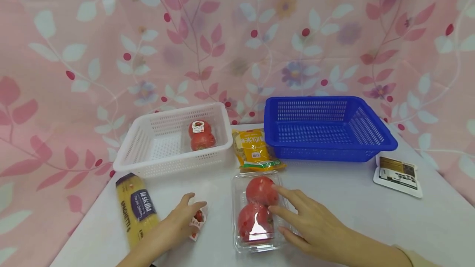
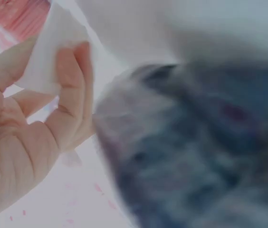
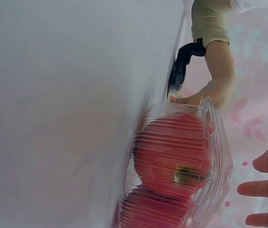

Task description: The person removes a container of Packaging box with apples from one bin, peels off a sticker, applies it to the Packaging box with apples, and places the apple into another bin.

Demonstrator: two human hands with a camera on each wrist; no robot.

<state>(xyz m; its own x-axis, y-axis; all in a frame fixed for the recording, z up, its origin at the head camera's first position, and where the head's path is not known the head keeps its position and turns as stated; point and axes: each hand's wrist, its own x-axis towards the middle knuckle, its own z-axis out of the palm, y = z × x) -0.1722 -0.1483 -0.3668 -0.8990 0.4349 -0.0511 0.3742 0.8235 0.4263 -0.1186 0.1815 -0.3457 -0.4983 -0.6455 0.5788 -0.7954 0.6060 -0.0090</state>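
Right hand [image 1: 311, 223], fingers spread, touches the tomato clamshell [image 1: 256, 211]: thin, crushable, slippery plastic; likely grip its 2 long sides. Left hand [image 1: 178, 221] pinches a small packet [image 1: 197, 219].

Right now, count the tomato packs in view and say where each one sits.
2. One tomato pack lies inside the white basket; the other tomato pack lies on the table under the right hand.
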